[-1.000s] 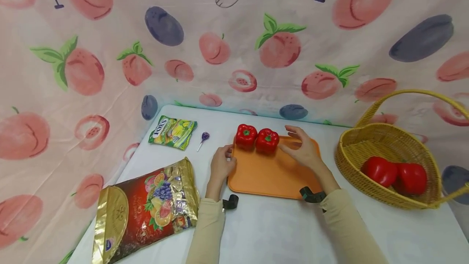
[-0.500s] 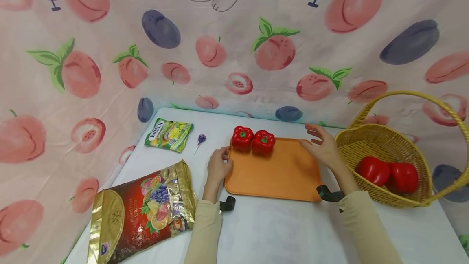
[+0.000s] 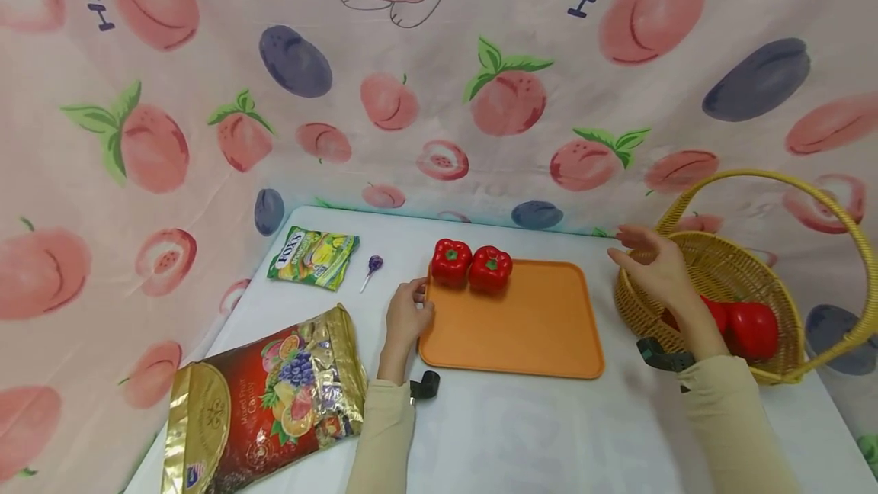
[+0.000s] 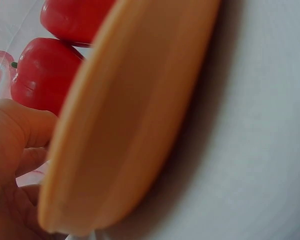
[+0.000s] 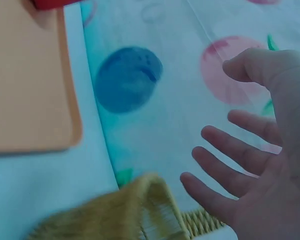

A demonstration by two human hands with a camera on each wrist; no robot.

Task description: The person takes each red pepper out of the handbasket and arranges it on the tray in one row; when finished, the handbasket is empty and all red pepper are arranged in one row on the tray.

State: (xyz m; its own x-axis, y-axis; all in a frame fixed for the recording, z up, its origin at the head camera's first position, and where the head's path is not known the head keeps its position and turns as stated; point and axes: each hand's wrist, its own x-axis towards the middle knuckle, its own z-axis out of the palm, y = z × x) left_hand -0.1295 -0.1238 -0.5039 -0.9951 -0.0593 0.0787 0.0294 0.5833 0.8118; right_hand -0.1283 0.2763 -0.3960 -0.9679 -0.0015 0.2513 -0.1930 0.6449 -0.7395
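Note:
With my left hand [image 3: 405, 315] I grip the left edge of an orange tray [image 3: 521, 334]; in the left wrist view the thumb and fingers [image 4: 37, 127] meet at its rim. Two red bell peppers [image 3: 451, 261] stand side by side in the tray's far left corner. My right hand [image 3: 658, 269] holds nothing and hovers over the near left side of a yellow wicker basket [image 3: 631, 315], its fingers [image 5: 235, 150] spread apart. Inside the basket lie two more red bell peppers [image 3: 752, 330], one partly hidden behind my right wrist.
A red and gold candy bag [image 3: 267, 402] lies at the front left. Behind it are a green candy packet [image 3: 314, 259] and a purple lollipop [image 3: 373, 264]. The basket's tall handle [image 3: 789, 180] arches above it. A fruit-print cloth [image 3: 439, 97] hangs behind the white table [image 3: 507, 425].
My right hand has moved right, away from the peppers on the tray, across to the basket. My left hand stays at the tray's left edge. The head view has shifted slightly.

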